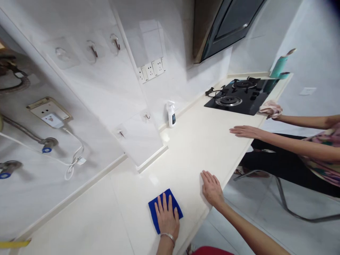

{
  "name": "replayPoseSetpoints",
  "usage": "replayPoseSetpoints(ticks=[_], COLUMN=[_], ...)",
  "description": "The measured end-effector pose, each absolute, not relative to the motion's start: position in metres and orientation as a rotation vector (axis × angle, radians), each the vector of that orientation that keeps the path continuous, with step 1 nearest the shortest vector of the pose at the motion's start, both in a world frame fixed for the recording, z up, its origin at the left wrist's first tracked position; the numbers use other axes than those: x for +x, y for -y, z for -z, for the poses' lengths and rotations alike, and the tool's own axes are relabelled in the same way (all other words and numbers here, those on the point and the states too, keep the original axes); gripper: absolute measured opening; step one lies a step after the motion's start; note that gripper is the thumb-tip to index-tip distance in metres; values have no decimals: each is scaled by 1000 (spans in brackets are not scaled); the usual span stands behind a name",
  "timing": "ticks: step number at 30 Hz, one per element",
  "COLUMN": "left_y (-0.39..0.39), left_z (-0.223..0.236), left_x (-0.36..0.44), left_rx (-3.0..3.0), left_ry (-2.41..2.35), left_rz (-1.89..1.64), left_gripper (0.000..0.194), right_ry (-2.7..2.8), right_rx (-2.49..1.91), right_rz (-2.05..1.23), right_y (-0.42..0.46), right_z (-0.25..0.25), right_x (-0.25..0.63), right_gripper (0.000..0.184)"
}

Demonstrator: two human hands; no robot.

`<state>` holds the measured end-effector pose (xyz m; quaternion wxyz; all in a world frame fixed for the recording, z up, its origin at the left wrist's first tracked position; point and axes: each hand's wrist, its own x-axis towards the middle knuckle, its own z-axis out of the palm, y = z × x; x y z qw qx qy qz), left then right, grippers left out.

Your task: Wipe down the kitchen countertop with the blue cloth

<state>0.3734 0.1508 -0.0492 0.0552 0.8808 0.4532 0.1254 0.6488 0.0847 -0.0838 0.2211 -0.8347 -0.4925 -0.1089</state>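
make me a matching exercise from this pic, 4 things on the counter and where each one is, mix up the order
Things
1. blue cloth
2. white spray bottle
3. black gas hob
4. pink cloth

Places
a. held by a co-worker's hand
b. standing at the back of the counter
c. under the person's left hand
d. set into the far end of the counter

Right pairs
1-c, 2-b, 3-d, 4-a
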Motion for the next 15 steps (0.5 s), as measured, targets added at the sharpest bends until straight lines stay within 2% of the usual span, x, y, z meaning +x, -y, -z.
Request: replayPoseSetpoints(ticks=[4, 7, 10, 15], left_y=[-139, -125, -107, -75], left_z=[41, 40, 43, 41], left_x=[345, 309, 264, 168], left_rx=[2716, 2720, 2698, 2473], left_ry=[-1354, -1456, -1661, -2124], left_rz=[-273, -259, -294, -394], left_gripper=[57, 57, 55, 55], right_ry=[1381, 1399, 1401, 1422], right_rx=[-2330, -2332, -2311, -2299], right_rz=[283, 273, 273, 247], right_y=[-82, -80, -78, -76], right_z=[79, 77, 76, 75], right_x=[649, 649, 650, 651], right_gripper=[66, 60, 57, 64])
